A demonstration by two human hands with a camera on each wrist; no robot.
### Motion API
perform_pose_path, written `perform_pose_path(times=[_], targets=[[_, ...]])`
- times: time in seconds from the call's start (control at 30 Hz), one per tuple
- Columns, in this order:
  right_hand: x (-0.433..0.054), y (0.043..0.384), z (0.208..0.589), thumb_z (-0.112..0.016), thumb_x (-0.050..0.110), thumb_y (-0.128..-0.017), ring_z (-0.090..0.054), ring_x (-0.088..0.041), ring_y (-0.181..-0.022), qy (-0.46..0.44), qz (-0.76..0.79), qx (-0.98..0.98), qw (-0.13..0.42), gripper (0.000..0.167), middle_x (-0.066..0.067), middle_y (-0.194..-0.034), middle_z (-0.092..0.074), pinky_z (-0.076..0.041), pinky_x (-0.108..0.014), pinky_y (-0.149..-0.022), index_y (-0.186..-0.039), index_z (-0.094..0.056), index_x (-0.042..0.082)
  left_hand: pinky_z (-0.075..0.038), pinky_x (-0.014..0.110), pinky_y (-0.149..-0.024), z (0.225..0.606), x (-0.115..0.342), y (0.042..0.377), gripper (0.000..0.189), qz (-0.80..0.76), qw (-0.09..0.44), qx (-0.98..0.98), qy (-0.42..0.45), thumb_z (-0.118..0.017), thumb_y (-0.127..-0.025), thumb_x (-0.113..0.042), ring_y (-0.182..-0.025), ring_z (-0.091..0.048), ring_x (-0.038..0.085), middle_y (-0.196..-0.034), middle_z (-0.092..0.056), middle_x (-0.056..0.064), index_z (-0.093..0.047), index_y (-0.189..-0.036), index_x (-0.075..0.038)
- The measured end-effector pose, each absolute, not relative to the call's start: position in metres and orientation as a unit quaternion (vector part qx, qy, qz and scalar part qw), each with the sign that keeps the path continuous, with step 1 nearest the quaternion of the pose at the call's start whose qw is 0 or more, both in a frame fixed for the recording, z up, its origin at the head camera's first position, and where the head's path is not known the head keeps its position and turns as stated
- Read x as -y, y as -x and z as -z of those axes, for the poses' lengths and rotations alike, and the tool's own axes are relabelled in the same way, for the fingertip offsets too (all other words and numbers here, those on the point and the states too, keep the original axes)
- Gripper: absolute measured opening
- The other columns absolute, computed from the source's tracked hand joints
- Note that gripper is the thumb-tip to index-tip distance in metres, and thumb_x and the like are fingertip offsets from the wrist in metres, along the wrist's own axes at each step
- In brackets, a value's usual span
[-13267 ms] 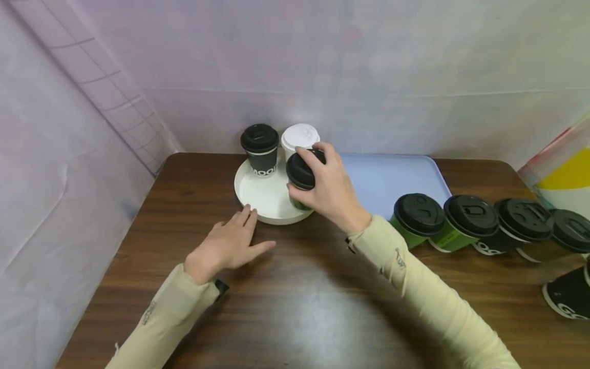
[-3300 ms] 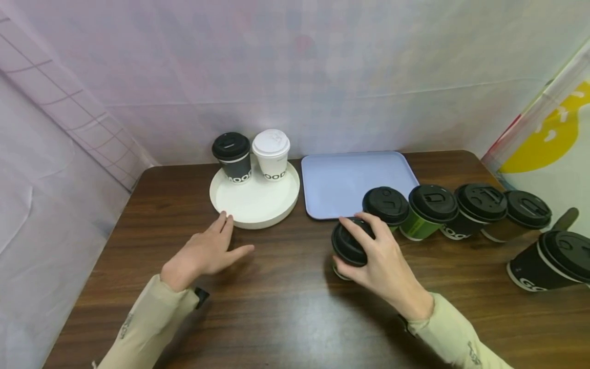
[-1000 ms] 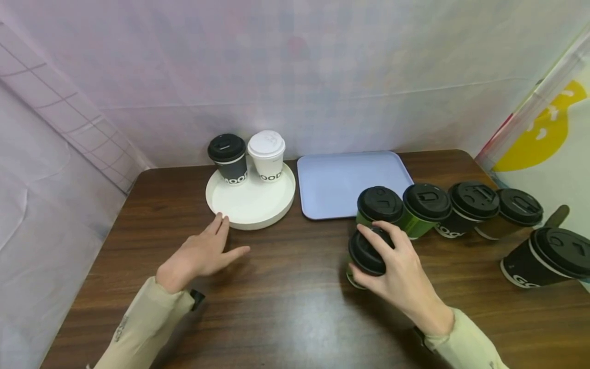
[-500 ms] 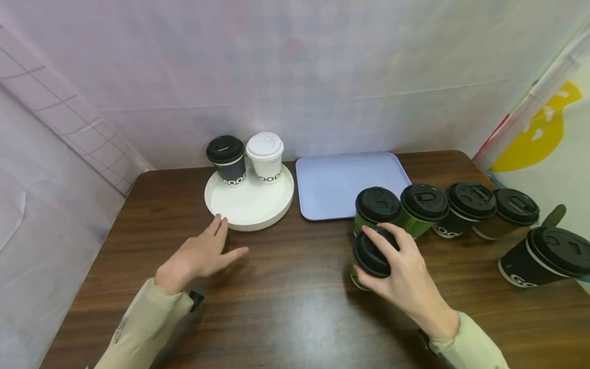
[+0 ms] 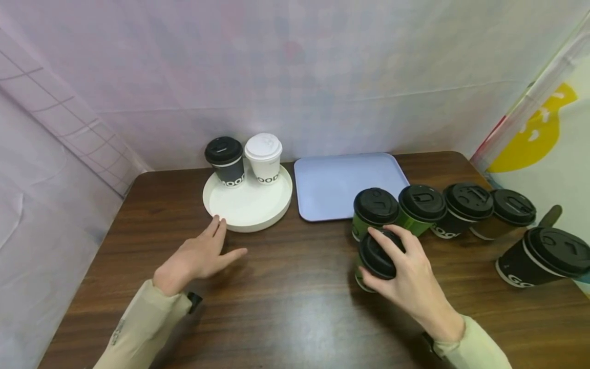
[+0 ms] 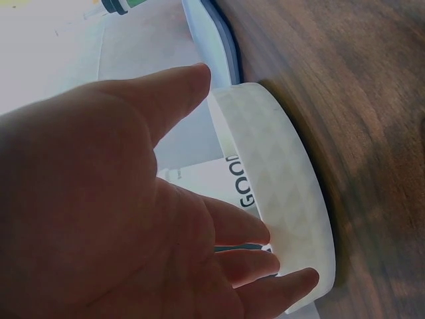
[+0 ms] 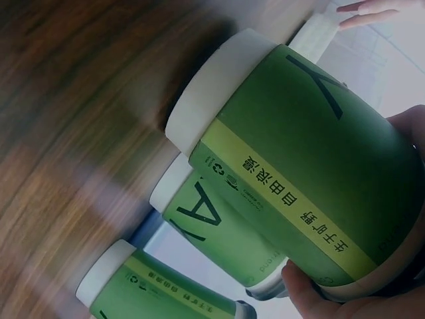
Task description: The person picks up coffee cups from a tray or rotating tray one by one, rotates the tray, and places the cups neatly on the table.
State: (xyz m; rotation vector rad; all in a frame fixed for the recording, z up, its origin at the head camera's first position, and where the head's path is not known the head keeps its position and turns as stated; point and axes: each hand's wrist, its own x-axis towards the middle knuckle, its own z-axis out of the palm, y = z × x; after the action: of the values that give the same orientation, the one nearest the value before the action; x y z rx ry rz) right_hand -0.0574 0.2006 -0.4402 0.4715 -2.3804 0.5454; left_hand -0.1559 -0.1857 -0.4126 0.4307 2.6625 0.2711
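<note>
My right hand (image 5: 417, 287) grips a green paper coffee cup (image 7: 299, 159) from above, thumb and fingers round its black lid (image 5: 374, 260). In the right wrist view the cup's white base sits close to the wooden table. Just behind it stands another green coffee cup (image 5: 366, 225), partly covered by it in the head view. My left hand (image 5: 193, 260) has its fingers stretched out, fingertips right at the front rim of a round white tray (image 5: 253, 205). On that tray stand a black cup (image 5: 230, 171) and a white cup (image 5: 266, 166), both lidded.
A blue rectangular tray (image 5: 341, 184) lies at the back, right of the round one. Right of it runs a row with a green cup (image 5: 415, 220), a black cup (image 5: 454, 218) and a brown cup (image 5: 495, 225). A larger black cup (image 5: 525, 261) stands at far right.
The green cup was over the round tray 13 seconds ago; my right hand has carried it right, to the front of the row. Lately it edges further right. The left hand stays at the rim.
</note>
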Motion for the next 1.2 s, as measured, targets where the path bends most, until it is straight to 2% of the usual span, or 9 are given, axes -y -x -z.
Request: perform_pose_path(times=[0.2, 1.2], targets=[[-0.206, 0.057, 0.44, -0.087, 0.021, -0.063, -0.06, -0.044, -0.105, -0.168, -0.207, 0.908, 0.324, 0.078, -0.029, -0.125, -0.059, -0.056, -0.057, -0.081, -0.137, -0.066, 0.011, -0.04, 0.069, -0.113, 0.413, 0.186, 0.156, 0.099, -0.097, 0.213, -0.96, -0.153, -0.043, -0.104, -0.064, -0.146, -0.036, 0.058, -0.169, -0.005, 0.036, -0.013, -0.161, 0.011], [-0.233, 0.048, 0.441, -0.085, 0.022, -0.065, -0.058, -0.046, -0.108, -0.135, -0.208, 0.911, 0.329, 0.073, -0.031, -0.127, -0.059, -0.055, -0.062, -0.08, -0.135, -0.067, 0.01, -0.037, 0.067, -0.116, 0.413, 0.186, 0.155, 0.099, -0.102, 0.211, -0.959, -0.16, -0.043, -0.104, -0.064, -0.151, -0.028, 0.056, -0.168, -0.005, 0.037, -0.014, -0.16, 0.012]])
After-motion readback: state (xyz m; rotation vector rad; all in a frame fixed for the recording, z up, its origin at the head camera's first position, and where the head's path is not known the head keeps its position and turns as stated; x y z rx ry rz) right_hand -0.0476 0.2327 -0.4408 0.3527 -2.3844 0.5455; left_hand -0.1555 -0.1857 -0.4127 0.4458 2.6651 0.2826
